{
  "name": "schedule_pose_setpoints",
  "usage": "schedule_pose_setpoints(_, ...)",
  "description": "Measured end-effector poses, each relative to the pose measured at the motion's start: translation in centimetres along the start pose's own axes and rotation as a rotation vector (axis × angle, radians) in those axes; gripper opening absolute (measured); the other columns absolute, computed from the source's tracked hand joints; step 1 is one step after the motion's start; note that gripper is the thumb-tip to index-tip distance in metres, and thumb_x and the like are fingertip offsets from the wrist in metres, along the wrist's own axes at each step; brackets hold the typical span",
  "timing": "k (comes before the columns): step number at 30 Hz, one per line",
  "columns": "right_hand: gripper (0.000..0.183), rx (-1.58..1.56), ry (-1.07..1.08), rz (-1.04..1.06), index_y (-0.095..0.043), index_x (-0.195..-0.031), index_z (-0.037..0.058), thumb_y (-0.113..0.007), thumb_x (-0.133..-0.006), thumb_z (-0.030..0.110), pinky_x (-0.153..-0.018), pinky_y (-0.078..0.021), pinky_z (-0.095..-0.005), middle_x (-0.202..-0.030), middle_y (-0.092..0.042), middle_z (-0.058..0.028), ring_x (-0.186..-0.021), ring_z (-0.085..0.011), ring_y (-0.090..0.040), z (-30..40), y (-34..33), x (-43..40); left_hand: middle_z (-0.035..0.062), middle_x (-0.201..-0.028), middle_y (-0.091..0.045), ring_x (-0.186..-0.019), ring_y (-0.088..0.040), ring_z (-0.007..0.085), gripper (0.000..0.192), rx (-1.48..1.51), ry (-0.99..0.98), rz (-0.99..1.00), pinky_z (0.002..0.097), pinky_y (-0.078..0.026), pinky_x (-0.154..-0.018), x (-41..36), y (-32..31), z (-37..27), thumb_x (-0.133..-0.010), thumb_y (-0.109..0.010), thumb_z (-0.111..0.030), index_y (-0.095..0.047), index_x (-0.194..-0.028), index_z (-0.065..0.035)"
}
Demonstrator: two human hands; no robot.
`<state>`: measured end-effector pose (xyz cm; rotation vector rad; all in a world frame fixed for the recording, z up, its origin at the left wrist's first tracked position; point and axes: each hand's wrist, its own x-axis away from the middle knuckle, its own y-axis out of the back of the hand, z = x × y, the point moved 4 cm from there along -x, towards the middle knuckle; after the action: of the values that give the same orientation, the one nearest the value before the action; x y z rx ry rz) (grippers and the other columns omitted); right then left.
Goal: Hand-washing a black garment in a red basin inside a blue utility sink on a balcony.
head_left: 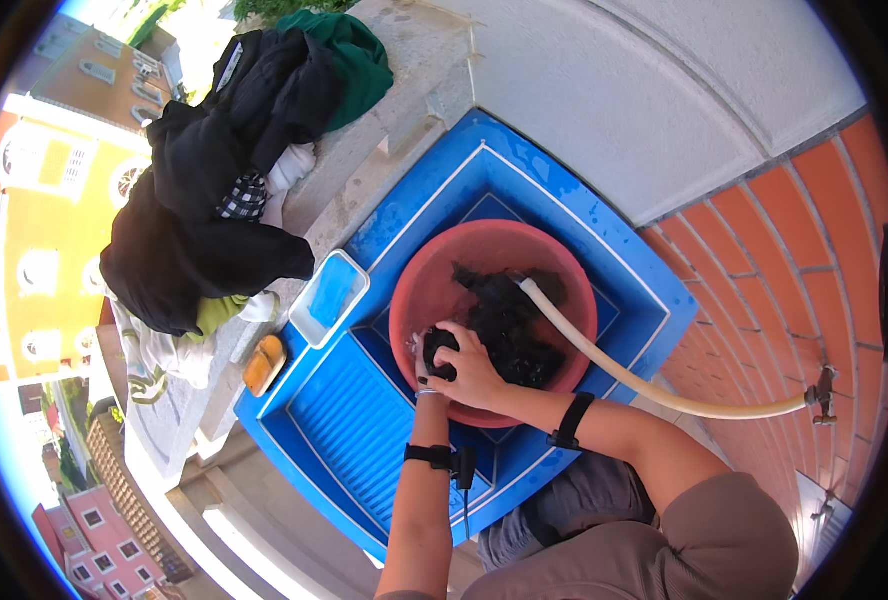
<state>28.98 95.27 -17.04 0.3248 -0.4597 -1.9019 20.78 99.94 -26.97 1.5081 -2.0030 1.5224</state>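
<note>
A reddish plastic basin [427, 281] sits in the blue tiled laundry sink [639, 311]. Both my hands are at the basin's near left side, squeezing a bunched piece of black wet cloth [438, 345]. My right hand [470, 364] curls over it from the right. My left hand [423, 369] presses from the left, its fingers largely hidden by the cloth. More dark wet fabric [515, 322] lies soaked in the basin; whether it joins the bunched part cannot be seen. A pale hose [616, 375] ends over this fabric.
A ribbed blue washboard [354, 424] slopes at the sink's left. On the ledge stand a white tray [301, 311] with a blue bar [331, 291] and a dish with orange soap [264, 364]. Piled clothes [211, 172] cover the wall top. The hose joins a wall tap [821, 396].
</note>
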Motion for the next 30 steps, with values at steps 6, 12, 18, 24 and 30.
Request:
schedule_pose_setpoints(6, 0.014, 0.058, -0.014, -0.236, -0.053, -0.069, 0.0046, -0.06, -0.068, 0.017, -0.074, -0.039, -0.0376, -0.089, -0.05, -0.0102, -0.086, -0.0299, -0.046, -4.2, -0.3, -2.4, 0.0072, -0.112, -0.05, -0.102, -0.048, 0.0238, 0.04, -0.133, 0.124, -0.191, 0.0358, -0.038, -0.088, 1.2, -1.1, 2.5, -0.088, -0.03, -0.036, -0.045, -0.113, -0.0089)
schedule_pose_setpoints(12, 0.057, -0.087, -0.249, 0.335, -0.045, -0.119, 0.0129, -0.064, -0.07, 0.033, -0.087, -0.0366, -0.0372, -0.124, -0.036, -0.0213, -0.115, -0.0334, -0.035, -0.2, -3.5, -0.2, 0.0073, -0.112, -0.05, -0.101, -0.049, 0.0215, 0.039, 0.007, 0.076, -0.111, 0.036, -0.04, -0.086, 2.8, 0.4, 0.3, -0.087, -0.031, -0.037, -0.046, -0.11, -0.0098)
schedule_pose_setpoints(18, 0.029, 0.365, -0.216, 0.378, -0.062, -0.087, 0.0068, -0.052, -0.076, 0.033, -0.07, -0.0454, -0.0403, -0.087, -0.058, -0.0166, -0.08, -0.0319, -0.057, -5.6, -0.4, -6.9, 0.0096, -0.106, -0.055, -0.097, -0.054, 0.0227, 0.044, -0.23, 0.144, -0.257, 0.0334, -0.044, -0.082, 5.8, -2.6, -0.2, -0.085, -0.042, -0.038, -0.047, -0.112, -0.0039)
schedule_pose_setpoints(24, 0.035, -0.211, -0.391, -0.211, -0.055, -0.095, 0.0009, -0.056, -0.075, 0.029, -0.078, -0.0419, -0.0386, -0.101, -0.053, -0.0187, -0.092, -0.0347, -0.052, -9.6, 4.3, -11.7, 0.0122, -0.116, -0.045, -0.106, -0.045, 0.0235, 0.056, -0.357, -0.149, -0.103, 0.0308, -0.04, -0.087, 5.7, -1.3, -5.3, -0.079, -0.058, -0.014, -0.029, -0.125, -0.0035)
schedule_pose_setpoints(30, 0.061, 0.334, -0.256, 0.32, -0.036, -0.121, 0.0027, -0.062, -0.071, 0.026, -0.087, -0.0389, -0.0389, -0.114, -0.042, -0.0199, -0.107, -0.0323, -0.042, -7.6, 0.2, -5.1, 0.0194, -0.122, -0.037, -0.111, -0.04, 0.0307, 0.07, -1.162, -0.676, -0.09, 0.0334, -0.033, -0.092, 3.8, 2.3, -5.0, -0.071, -0.054, 0.004, -0.02, -0.13, -0.0117)
